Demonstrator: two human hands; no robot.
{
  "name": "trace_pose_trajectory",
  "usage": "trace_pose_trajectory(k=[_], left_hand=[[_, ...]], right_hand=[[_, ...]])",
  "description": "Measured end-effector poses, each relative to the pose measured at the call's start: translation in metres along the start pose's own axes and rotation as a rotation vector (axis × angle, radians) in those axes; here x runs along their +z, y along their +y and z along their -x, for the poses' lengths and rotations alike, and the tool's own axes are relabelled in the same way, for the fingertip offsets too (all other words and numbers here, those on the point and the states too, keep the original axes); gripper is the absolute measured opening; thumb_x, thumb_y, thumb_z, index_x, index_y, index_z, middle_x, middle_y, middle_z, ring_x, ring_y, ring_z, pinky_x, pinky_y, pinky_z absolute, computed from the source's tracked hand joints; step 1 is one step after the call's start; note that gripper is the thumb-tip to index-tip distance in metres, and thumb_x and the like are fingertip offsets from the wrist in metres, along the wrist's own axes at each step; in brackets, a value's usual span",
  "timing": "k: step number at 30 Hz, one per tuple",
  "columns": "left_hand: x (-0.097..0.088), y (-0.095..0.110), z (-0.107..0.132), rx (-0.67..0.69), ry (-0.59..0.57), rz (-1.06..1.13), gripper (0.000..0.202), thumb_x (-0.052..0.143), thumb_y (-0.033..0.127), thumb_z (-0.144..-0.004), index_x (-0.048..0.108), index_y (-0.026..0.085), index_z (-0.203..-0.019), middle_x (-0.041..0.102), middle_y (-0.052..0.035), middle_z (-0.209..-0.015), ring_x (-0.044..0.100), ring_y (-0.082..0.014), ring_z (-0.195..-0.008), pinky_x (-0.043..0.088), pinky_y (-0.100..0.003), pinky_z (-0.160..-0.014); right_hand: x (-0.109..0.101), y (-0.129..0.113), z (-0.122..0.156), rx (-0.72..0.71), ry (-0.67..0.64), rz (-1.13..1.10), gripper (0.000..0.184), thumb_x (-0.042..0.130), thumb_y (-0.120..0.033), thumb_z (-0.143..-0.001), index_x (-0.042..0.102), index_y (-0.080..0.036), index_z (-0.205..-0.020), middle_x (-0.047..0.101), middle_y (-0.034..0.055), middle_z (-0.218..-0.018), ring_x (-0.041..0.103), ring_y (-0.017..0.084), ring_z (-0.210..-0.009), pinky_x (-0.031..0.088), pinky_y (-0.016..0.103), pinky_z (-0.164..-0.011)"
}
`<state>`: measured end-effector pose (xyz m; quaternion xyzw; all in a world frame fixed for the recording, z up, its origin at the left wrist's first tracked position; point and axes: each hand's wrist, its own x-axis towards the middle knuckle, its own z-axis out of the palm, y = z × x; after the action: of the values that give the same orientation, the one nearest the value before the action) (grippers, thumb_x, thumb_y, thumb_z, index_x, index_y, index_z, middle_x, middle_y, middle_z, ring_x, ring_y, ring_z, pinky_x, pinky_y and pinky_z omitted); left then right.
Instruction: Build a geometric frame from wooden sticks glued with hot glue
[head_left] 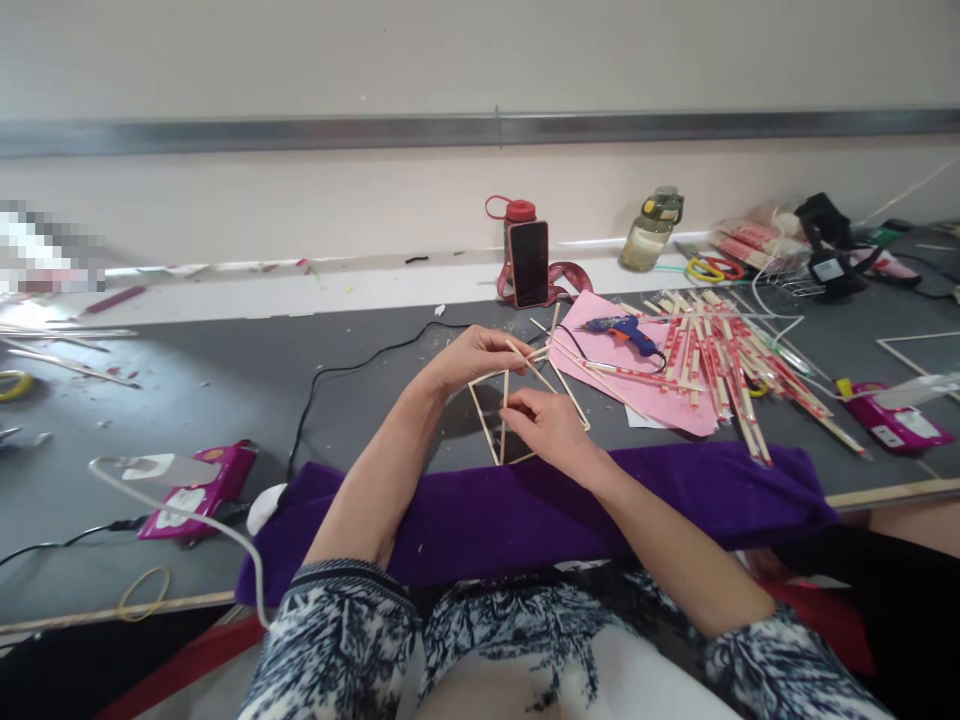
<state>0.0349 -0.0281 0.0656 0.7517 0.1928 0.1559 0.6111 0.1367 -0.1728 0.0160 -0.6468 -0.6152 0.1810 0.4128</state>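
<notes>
A small frame of thin wooden sticks [525,395] stands on the grey table in front of me. My left hand [469,360] pinches its upper left part, fingers closed on a stick. Lower down, my right hand [547,425] pinches an upright stick near the middle of the frame. Both forearms rest over a purple cloth [675,500] laid along the table's near edge.
A blue glue gun [626,333] lies on pink paper [645,395] beside a heap of wrapped chopsticks [720,360]. A phone [529,263], red bottle [517,215] and green bottle [652,230] stand at the back. Pink packets [206,485], cables and rubber bands lie left.
</notes>
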Motion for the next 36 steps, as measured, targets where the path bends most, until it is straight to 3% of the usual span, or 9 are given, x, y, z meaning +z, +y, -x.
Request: trace_pose_trajectory(k=[7,36], left_hand=[[-0.0011,-0.0017,0.0002,-0.003,-0.015,-0.019,0.020,0.073,0.025,-0.071,0.078,0.014,-0.087,0.075,-0.0075,-0.082,0.064,-0.0139,-0.078,0.047,-0.027,-0.077],[-0.0016,-0.0075,-0.0014,0.037,-0.052,0.044,0.020,0.074,0.024,-0.073,0.078,0.015,-0.089,0.076,-0.0082,-0.087,0.066,-0.0135,-0.079,0.052,-0.028,-0.081]], right_hand=[[-0.0001,0.0007,0.0017,-0.014,0.004,-0.003,0.013,0.059,-0.025,-0.086,0.069,-0.020,-0.080,0.068,-0.0013,-0.070,0.055,0.011,-0.060,0.037,0.024,-0.061],[0.0015,0.0042,0.0039,-0.032,0.005,0.038,0.018,0.055,-0.027,-0.088,0.069,-0.020,-0.079,0.069,-0.0007,-0.071,0.059,0.013,-0.064,0.038,0.025,-0.062]])
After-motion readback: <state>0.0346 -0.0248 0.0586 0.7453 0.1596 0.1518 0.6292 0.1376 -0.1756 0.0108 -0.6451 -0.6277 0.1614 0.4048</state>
